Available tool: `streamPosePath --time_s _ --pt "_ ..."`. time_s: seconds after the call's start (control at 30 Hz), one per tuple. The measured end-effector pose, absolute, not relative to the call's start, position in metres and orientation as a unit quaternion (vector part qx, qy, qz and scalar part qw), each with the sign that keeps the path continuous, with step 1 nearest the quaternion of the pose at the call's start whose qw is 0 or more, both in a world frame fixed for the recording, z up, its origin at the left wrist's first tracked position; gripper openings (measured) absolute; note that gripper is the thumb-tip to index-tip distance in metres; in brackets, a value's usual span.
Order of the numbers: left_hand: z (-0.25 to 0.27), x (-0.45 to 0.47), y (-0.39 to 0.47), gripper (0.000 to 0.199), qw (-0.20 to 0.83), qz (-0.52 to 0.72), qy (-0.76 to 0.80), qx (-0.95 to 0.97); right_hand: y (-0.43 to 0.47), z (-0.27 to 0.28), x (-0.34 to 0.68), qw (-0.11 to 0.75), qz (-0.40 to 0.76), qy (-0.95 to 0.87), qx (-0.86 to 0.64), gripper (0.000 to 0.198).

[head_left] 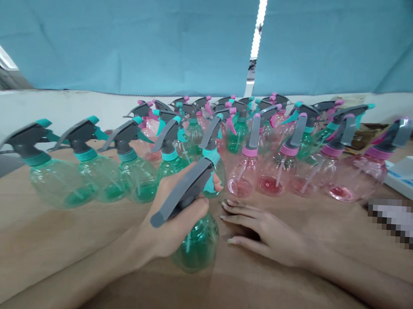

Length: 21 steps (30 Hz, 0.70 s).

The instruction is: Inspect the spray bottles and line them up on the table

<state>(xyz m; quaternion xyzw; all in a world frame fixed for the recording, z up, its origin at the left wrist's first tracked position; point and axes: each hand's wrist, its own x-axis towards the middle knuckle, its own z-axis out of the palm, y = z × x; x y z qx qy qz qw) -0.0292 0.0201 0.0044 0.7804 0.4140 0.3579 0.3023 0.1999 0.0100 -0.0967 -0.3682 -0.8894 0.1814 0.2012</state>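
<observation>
While gripping a green spray bottle (198, 248) by the neck with the left hand (165, 237), wraps thumb and fingers closely around just under the grey spray head (182, 192), probably because of the narrow shape there, easy to encircle and unlikely to slip. Points the turquoise nozzle (211, 154) away from the body, with the long grey back of the head slanting toward the forearm, perhaps simply to suit a hand coming in from the near side. Has some fingertips (218, 182) close to the trigger (209, 184); cannot tell whether pressing it. Holds the bottle in front of the standing rows, within easy reach of both hands; cannot tell whether resting on the tabletop (49, 238) or just clear of it.

Lays the right hand (266, 229) palm down beside the bottle, grasping nothing, with the fingers stretched toward it, apparently to rest close by, ready to lend support.

Shows green bottles (134, 176) at the left of the front row and pink bottles (240, 174) at the right, seemingly grouped by colour; further back, mixes both colours. Off to the right, has a pale device (408, 179) and a pixelated flat object (396, 224), likely set aside to leave working room.
</observation>
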Motion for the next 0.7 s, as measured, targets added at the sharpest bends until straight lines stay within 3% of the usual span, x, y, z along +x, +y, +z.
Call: streamPosePath --time_s 0.33,0.57,0.7 --pt "0.0102 -0.0261 0.0174 0.013 0.344 0.38 0.409 0.755 0.0093 -0.0955 0.1999 0.204 0.193 -0.886 -0.369 0.05" --pt "0.0099 -0.024 0.0156 0.036 0.311 0.376 0.437 0.756 0.01 -0.0969 0.2002 0.21 0.191 -0.887 -0.364 0.05" --pt "0.0118 -0.0214 0.0131 0.038 0.325 0.379 0.44 0.746 0.0095 -0.096 0.2 0.206 0.194 -0.885 -0.371 0.051"
